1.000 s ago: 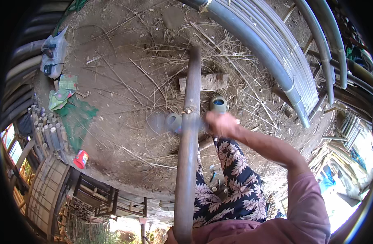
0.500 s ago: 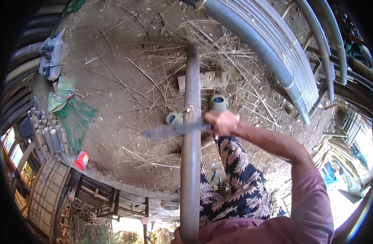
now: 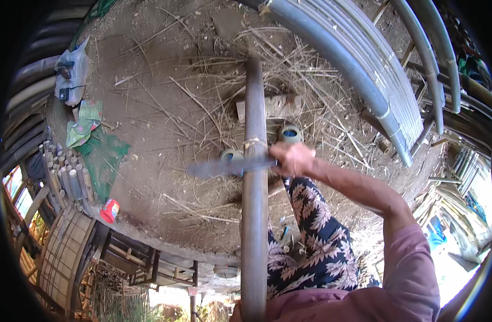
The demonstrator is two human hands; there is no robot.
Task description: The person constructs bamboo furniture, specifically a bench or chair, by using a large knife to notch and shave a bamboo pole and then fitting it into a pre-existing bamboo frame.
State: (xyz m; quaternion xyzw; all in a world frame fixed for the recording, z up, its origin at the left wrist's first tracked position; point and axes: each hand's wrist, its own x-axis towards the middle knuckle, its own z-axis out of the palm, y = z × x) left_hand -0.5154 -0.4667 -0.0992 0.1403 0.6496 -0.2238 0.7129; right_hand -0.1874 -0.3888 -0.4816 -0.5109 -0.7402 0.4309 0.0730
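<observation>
The right hand gripped 1 knife across 1 bamboo pole; the hidden left hand's grip couldn't be told.

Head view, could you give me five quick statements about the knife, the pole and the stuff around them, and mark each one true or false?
1. The right hand holds a long knife. True.
2. The knife crosses the pole in this view. True.
3. The red tub is at the picture's right edge. False: the red tub is on the left side.
4. The trousers are plain white. False: the trousers are dark with pale leaf shapes.
5. The green netting is in the picture's left half. True.
</observation>
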